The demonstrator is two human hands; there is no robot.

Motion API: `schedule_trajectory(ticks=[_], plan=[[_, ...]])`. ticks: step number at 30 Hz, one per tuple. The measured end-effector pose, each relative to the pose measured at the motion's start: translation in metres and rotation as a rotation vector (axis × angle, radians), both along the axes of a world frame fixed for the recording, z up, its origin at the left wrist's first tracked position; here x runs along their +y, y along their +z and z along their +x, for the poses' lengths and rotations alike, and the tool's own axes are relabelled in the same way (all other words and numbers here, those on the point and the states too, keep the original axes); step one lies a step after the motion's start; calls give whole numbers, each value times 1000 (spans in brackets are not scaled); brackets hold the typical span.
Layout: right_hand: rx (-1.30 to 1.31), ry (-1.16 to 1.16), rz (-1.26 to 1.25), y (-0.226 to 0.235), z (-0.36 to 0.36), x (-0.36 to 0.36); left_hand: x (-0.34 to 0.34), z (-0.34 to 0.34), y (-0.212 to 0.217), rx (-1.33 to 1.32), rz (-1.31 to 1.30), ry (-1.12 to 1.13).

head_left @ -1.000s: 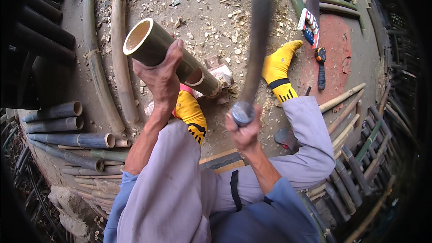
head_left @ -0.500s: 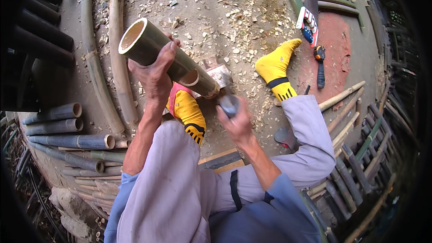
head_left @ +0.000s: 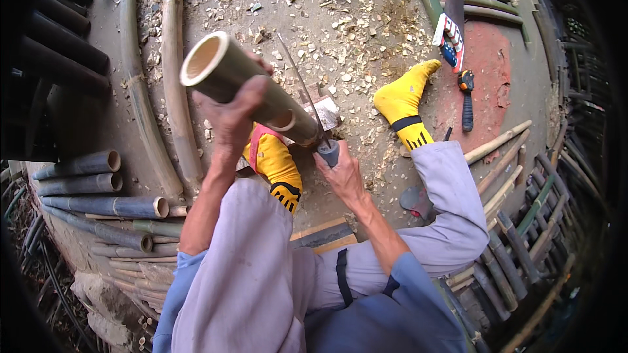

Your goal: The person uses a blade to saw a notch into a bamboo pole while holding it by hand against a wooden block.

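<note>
Bamboo tube (head_left: 242, 85), hollow, smooth, in left hand (head_left: 232, 117) grip; right hand (head_left: 343, 173) clenching blade handle (head_left: 329, 152).

Counts, approx. where noted: 2 hands – left hand (head_left: 230, 117) on 1 thick bamboo tube (head_left: 242, 85), right hand (head_left: 341, 173) on 1 blade w/ grey handle (head_left: 313, 114). 2 yellow socks (head_left: 402, 101). 1 wooden block (head_left: 324, 112) under the tube's far end. 2 long split bamboo strips (head_left: 171, 78) lying side by side on floor. 4 cut bamboo sections (head_left: 98, 206) stacked at left w/ open ends showing, more below, count unclear. 1 tape measure (head_left: 465, 81). 1 handsaw (head_left: 451, 19). Wood chips (head_left: 340, 39): too many to count.
</note>
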State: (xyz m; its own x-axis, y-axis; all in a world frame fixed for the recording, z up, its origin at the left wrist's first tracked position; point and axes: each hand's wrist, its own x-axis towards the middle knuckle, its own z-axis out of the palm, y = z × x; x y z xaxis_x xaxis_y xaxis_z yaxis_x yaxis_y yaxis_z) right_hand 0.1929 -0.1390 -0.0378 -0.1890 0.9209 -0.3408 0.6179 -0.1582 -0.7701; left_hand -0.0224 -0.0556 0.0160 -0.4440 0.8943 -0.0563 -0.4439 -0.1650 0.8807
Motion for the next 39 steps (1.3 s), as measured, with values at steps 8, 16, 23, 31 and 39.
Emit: schedule_trajectory(ticks=[8, 16, 23, 31, 39], plan=[[307, -192, 93, 57, -5, -3, 1, -5, -1, 127, -89, -30], [128, -176, -449, 0, 12, 3, 3, -17, -10, 71, 7, -129], [280, -102, 289, 51, -5, -2, -1, -33, -28, -66, 25, -233], [67, -94, -244, 5, 11, -1, 3, -32, -28, -221, 115, -193], [76, -39, -99, -1, 1, -1, -4, -28, -24, -180, 95, -240]])
